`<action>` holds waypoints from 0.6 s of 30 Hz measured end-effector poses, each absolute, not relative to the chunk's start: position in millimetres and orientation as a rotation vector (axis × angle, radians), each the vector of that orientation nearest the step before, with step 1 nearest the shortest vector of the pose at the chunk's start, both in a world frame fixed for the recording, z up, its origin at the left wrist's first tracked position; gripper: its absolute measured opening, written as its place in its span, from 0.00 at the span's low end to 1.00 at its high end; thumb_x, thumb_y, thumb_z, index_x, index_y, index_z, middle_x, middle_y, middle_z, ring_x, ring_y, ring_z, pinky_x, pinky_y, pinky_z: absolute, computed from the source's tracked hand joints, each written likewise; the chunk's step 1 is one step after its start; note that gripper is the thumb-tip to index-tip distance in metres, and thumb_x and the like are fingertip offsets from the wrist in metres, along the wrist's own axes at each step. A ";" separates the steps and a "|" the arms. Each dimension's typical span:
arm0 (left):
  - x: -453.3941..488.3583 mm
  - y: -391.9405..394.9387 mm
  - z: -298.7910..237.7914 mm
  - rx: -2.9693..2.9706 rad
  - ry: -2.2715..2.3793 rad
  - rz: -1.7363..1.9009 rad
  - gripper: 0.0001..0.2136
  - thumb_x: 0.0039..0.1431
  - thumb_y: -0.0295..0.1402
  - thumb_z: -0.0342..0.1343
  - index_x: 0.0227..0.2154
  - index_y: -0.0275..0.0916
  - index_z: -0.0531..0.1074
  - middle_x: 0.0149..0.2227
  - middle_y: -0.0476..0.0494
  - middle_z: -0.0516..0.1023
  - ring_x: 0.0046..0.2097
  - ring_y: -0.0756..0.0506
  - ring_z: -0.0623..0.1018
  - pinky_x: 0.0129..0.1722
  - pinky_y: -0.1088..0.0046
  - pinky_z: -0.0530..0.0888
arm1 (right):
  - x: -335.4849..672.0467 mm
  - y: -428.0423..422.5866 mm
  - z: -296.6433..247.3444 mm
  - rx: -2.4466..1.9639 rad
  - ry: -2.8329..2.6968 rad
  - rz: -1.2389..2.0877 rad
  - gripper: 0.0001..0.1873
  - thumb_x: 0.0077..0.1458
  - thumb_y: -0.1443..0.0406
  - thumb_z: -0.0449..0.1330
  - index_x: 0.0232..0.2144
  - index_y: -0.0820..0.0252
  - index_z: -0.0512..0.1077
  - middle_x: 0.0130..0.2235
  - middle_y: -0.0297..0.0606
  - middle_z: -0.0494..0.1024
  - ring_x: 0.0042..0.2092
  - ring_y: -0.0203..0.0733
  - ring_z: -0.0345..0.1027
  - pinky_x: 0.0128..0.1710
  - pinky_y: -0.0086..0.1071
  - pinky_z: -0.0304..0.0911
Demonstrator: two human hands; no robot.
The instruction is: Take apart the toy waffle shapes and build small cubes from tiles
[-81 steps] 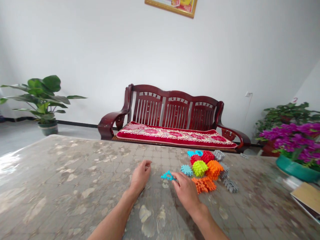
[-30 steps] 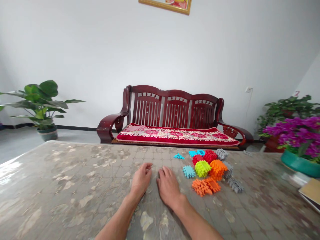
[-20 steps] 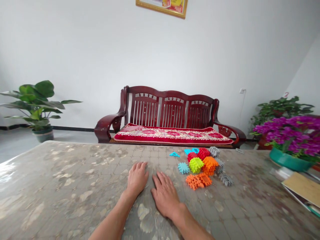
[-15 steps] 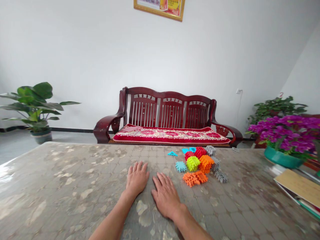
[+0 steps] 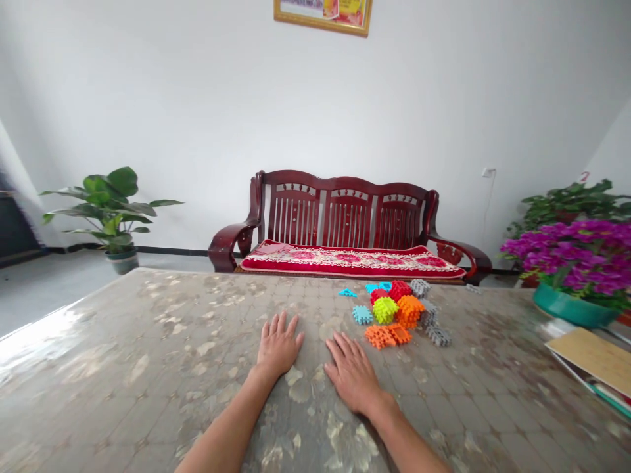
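Palm down on the patterned tabletop [image 5: 172, 368], my left hand [image 5: 279, 345] lies open with its fingers spread and nothing in it. My right hand [image 5: 352, 374] also rests flat and open on the table, a short way to the right. Beyond it sits a loose group of notched plastic building pieces: orange pieces [image 5: 388, 336] closest, then a light blue piece [image 5: 362, 315], a yellow-green block [image 5: 384, 309], an orange block [image 5: 410, 311], a red block [image 5: 400, 290] and grey pieces [image 5: 438, 336]. A small blue piece [image 5: 348, 293] lies apart at the left. Neither hand touches them.
A teal pot [image 5: 572, 307] of purple flowers [image 5: 576, 256] stands at the table's right, with a brown notebook or folder [image 5: 594, 351] in front. Past the far edge is a dark red wooden bench [image 5: 296, 213] with a red floral cover. A potted plant [image 5: 118, 210] stands at left.
The view has turned slightly left. My hands have moved a little farther apart, both still flat on the table. The plastic pieces stay as they were.
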State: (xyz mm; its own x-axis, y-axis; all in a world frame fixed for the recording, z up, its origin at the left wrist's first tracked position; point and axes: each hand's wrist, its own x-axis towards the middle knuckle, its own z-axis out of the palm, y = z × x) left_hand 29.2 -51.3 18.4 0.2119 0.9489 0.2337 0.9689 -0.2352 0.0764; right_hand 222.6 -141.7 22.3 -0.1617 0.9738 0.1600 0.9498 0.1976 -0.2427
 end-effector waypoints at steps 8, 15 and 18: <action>28.5 -62.5 14.8 -2.312 -1.958 -0.364 0.25 0.64 0.44 0.45 0.62 0.44 0.63 0.66 0.35 0.61 0.66 0.34 0.59 0.62 0.51 0.54 | 219.2 -141.8 31.3 -1.834 -2.098 0.121 0.25 0.61 0.59 0.51 0.60 0.53 0.64 0.65 0.38 0.62 0.66 0.44 0.51 0.66 0.43 0.45; 29.2 -65.0 16.6 -2.300 -1.980 -0.371 0.25 0.64 0.44 0.45 0.62 0.45 0.63 0.66 0.36 0.61 0.66 0.35 0.59 0.62 0.51 0.54 | 219.7 -139.9 33.6 -1.806 -2.061 0.106 0.23 0.60 0.61 0.53 0.57 0.55 0.68 0.62 0.40 0.66 0.64 0.44 0.55 0.64 0.41 0.48; 29.8 -67.1 20.2 -2.299 -1.980 -0.360 0.25 0.65 0.44 0.45 0.62 0.44 0.63 0.66 0.35 0.61 0.66 0.35 0.59 0.62 0.51 0.54 | 219.6 -139.2 33.3 -1.801 -2.055 0.097 0.22 0.60 0.61 0.53 0.56 0.55 0.68 0.62 0.40 0.67 0.64 0.44 0.56 0.64 0.41 0.48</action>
State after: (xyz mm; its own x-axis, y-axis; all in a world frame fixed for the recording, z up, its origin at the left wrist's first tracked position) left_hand 29.8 -67.1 20.2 0.1342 0.9632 0.2329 0.9835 -0.1582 0.0879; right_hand 219.6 -139.2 33.3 -0.0859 0.9637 0.2528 0.9357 0.1652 -0.3118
